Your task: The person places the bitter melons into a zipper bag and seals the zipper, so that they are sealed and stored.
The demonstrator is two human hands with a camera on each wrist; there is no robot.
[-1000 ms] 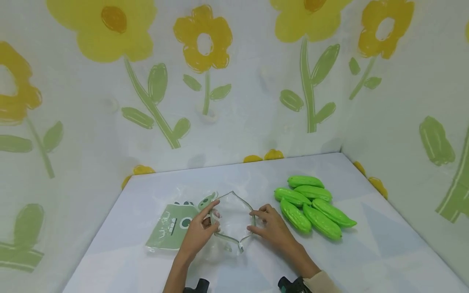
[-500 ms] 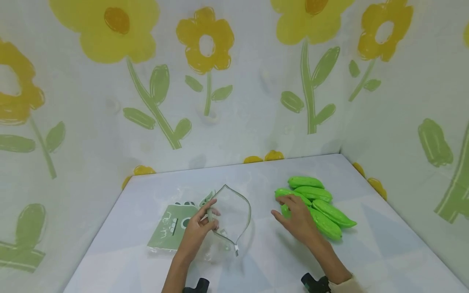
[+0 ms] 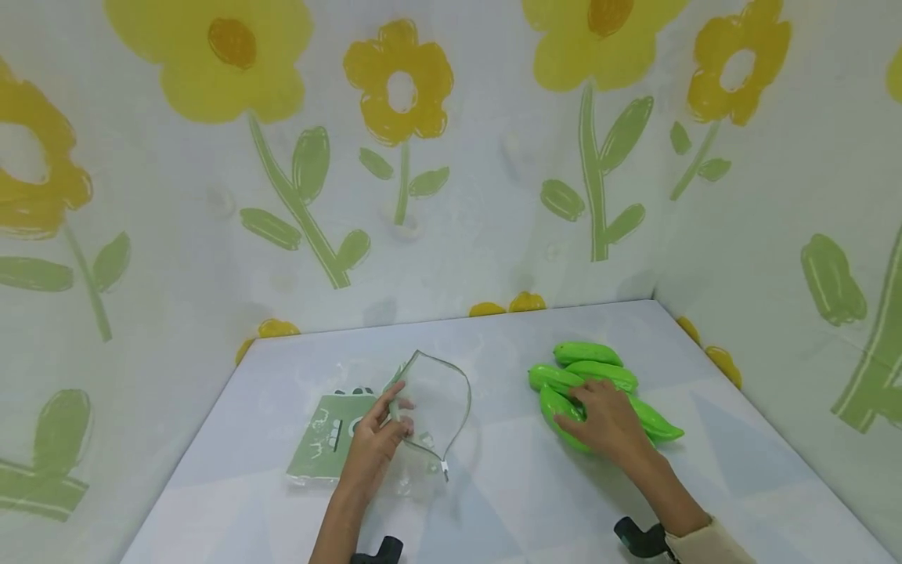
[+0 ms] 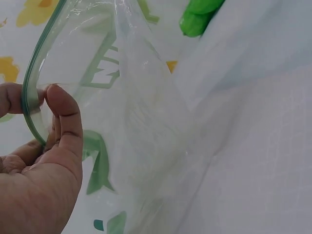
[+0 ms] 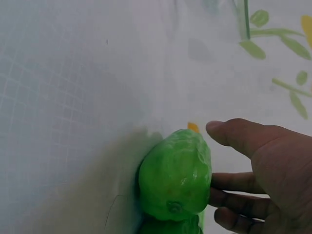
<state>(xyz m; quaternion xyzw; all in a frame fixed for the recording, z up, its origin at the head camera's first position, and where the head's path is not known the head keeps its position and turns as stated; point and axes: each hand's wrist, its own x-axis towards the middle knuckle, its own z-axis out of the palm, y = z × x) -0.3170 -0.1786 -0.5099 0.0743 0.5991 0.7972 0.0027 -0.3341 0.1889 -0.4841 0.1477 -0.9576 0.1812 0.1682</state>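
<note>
My left hand (image 3: 376, 446) holds one side of a clear zip bag (image 4: 146, 112) with a green seal strip, its mouth spread wide and a white slider at the near end. In the left wrist view, thumb and fingers are either side of that strip. My right hand (image 3: 611, 419) is over a pile of bright green, tapered bitter melons (image 3: 592, 352), partly hiding them. In the right wrist view its thumb is apart from the nearest melon (image 5: 175, 175), while the other fingers lie beside or behind it; contact is hard to tell.
Left of the left hand lies a flat clear pouch (image 3: 327, 439) with a green cartoon face print. The pale table (image 3: 507, 509) has flower-patterned walls (image 3: 479, 258) behind it and at both sides.
My right hand has let go of the bag's right rim and moved right to the melons. The left hand has kept its grip and shifted slightly left with the bag.
</note>
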